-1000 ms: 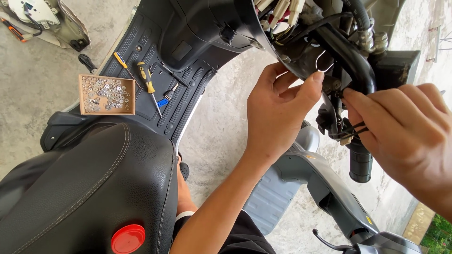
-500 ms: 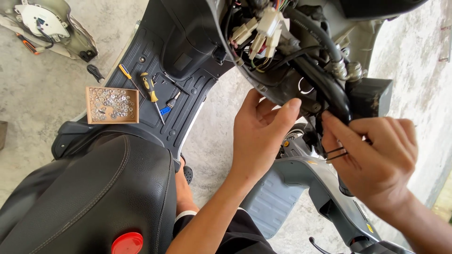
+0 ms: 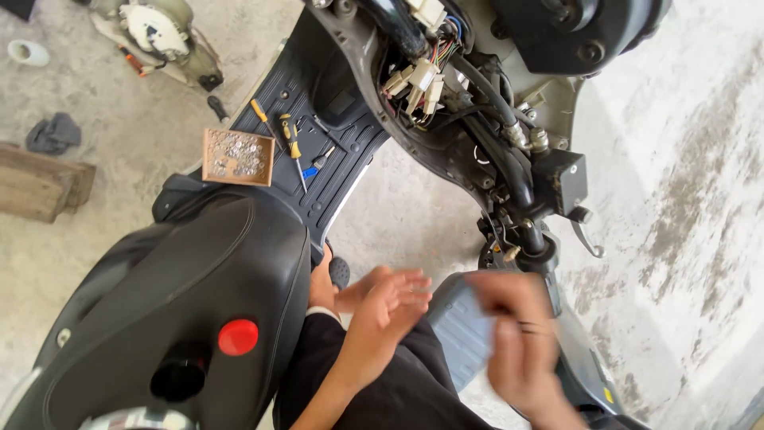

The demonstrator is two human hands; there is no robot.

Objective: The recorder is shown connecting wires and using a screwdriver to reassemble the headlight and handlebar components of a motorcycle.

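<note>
My left hand [image 3: 390,306] hovers low over my lap with its fingers apart and nothing in it. Blurred by motion, my right hand [image 3: 517,342] is just right of it and pinches a thin black part [image 3: 532,326] that I cannot make out. Both hands are well below the scooter's stripped front [image 3: 549,179], where bare black hoses [image 3: 501,151] and white wire connectors [image 3: 418,84] show. A grey panel [image 3: 461,326] lies between and behind my hands.
A small wooden box of screws [image 3: 237,157] and two yellow-handled screwdrivers [image 3: 294,147] lie on the black footboard [image 3: 334,151]. The black seat [image 3: 183,279] with a red cap [image 3: 238,337] fills the lower left. A removed headlight unit [image 3: 159,28], rag [image 3: 53,131] and wooden block [image 3: 40,187] rest on the concrete.
Both hands have dropped from the exposed wiring and hoses down toward my lap. The view has tilted, so the scooter's front now sits higher in frame.
</note>
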